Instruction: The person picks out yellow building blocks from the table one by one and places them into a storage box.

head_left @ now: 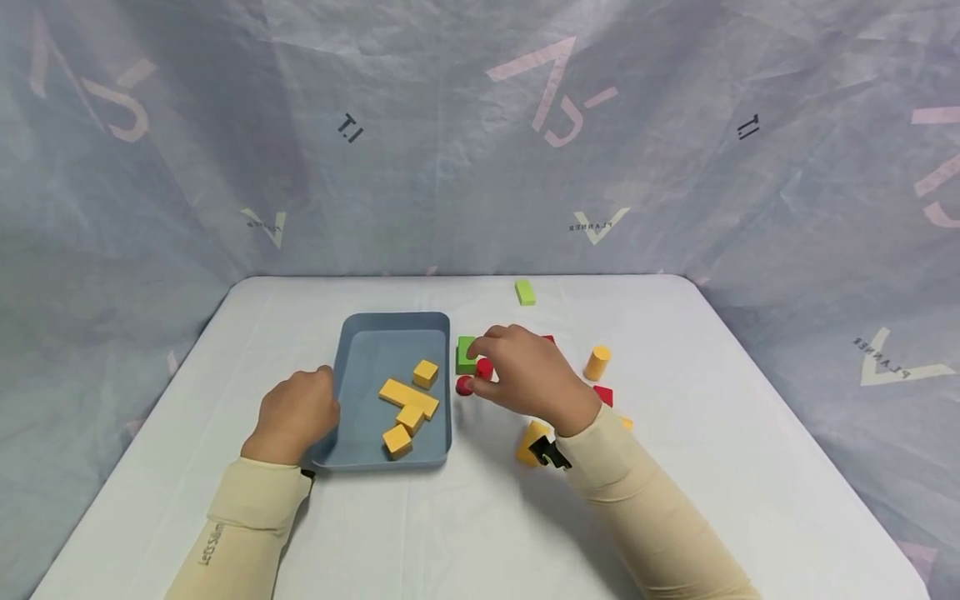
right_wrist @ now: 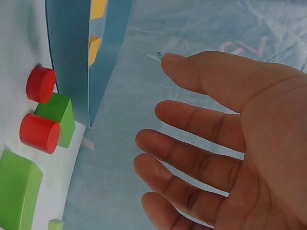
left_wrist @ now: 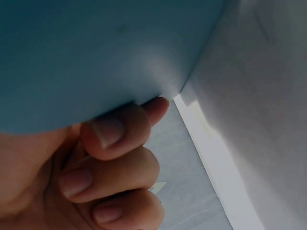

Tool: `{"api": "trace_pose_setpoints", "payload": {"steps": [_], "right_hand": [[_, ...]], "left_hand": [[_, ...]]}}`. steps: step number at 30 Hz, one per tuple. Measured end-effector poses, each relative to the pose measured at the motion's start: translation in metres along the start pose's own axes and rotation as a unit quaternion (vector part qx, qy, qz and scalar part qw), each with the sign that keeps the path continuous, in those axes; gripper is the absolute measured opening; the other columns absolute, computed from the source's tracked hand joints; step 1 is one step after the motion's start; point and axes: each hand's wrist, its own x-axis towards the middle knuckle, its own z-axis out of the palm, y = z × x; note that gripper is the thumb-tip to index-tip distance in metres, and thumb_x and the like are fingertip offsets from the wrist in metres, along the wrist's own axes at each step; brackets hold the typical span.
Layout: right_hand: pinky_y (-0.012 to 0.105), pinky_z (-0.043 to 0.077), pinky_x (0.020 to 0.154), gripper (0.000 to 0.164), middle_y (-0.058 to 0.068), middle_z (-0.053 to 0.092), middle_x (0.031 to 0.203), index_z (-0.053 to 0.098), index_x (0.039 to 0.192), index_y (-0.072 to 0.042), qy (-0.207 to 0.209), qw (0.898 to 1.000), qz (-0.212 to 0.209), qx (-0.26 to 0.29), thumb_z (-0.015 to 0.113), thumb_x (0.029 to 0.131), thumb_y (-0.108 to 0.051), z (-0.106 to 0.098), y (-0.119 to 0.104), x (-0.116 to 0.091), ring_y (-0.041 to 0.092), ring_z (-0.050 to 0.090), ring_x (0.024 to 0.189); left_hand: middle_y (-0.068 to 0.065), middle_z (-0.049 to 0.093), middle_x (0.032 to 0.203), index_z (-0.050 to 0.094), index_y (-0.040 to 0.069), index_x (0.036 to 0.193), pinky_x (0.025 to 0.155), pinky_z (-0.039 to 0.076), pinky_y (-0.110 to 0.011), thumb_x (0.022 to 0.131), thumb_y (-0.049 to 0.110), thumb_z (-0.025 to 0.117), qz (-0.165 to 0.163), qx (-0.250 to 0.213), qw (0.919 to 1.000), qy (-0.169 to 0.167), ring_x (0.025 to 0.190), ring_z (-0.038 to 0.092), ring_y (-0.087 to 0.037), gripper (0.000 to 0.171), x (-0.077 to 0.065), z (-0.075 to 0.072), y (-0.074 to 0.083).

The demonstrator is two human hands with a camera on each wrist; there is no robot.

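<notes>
My left hand [head_left: 298, 410] grips the left rim of a blue-grey tray [head_left: 378, 463]; in the left wrist view its curled fingers [left_wrist: 122, 129] lie against the tray wall. Inside the tray are several yellow blocks, among them a long bar [head_left: 397, 393] and a cube [head_left: 426, 373]. To the tray's right, my right hand [head_left: 528, 375] hovers over the table with nothing in it, its fingers spread apart in the right wrist view. Under and beside it are two red cylinders [right_wrist: 40, 133] and a green block [head_left: 465, 355] close to the tray wall.
A larger green block [right_wrist: 19, 189] shows in the right wrist view. Right of my right hand stand a yellow cylinder [head_left: 597, 363] and a red block [head_left: 603, 395]. A yellow block [head_left: 531, 442] lies by the right wrist. One light green block [head_left: 525, 292] sits near the far edge.
</notes>
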Motion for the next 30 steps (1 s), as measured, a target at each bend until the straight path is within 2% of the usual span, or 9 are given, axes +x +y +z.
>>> {"api": "trace_pose_setpoints", "payload": {"steps": [5, 18, 26, 30], "right_hand": [[0.023, 0.051, 0.068, 0.026, -0.011, 0.069, 0.102, 0.077, 0.109, -0.027, -0.003, 1.000, -0.008, -0.003, 0.081, 0.087, -0.040, 0.001, 0.002, -0.008, 0.007, 0.059, 0.088], [0.026, 0.052, 0.071, 0.030, -0.011, 0.070, 0.106, 0.075, 0.112, -0.029, -0.015, 1.000, -0.009, -0.001, 0.083, 0.086, -0.041, 0.007, 0.008, -0.021, 0.007, 0.060, 0.089], [0.029, 0.055, 0.083, 0.035, -0.009, 0.072, 0.110, 0.076, 0.116, -0.027, -0.030, 0.999, -0.009, -0.004, 0.084, 0.085, -0.042, 0.013, 0.009, -0.027, 0.010, 0.065, 0.097], [0.029, 0.055, 0.082, 0.035, -0.009, 0.072, 0.108, 0.077, 0.115, -0.026, -0.040, 0.999, -0.011, -0.007, 0.084, 0.084, -0.043, 0.014, 0.008, -0.030, 0.009, 0.064, 0.095]], "left_hand": [[-0.013, 0.062, 0.071, 0.064, -0.010, 0.105, 0.046, 0.042, -0.035, 0.091, 0.001, 0.059, 0.002, -0.002, 1.0000, 0.002, 0.056, 0.053, -0.022, 0.019, 0.002, 0.000, 0.000], [-0.012, 0.062, 0.071, 0.064, -0.009, 0.104, 0.046, 0.041, -0.034, 0.092, 0.001, 0.059, -0.006, -0.011, 0.9999, -0.006, 0.056, 0.053, -0.022, 0.017, 0.004, 0.002, -0.003], [-0.013, 0.063, 0.072, 0.064, -0.010, 0.108, 0.047, 0.042, -0.034, 0.092, 0.001, 0.059, -0.003, -0.010, 0.9999, -0.001, 0.057, 0.054, -0.022, 0.020, 0.002, 0.001, -0.002], [-0.013, 0.063, 0.072, 0.064, -0.011, 0.108, 0.047, 0.042, -0.034, 0.092, 0.001, 0.059, -0.004, -0.011, 0.9999, -0.002, 0.057, 0.054, -0.022, 0.020, 0.001, 0.001, -0.001]]}}
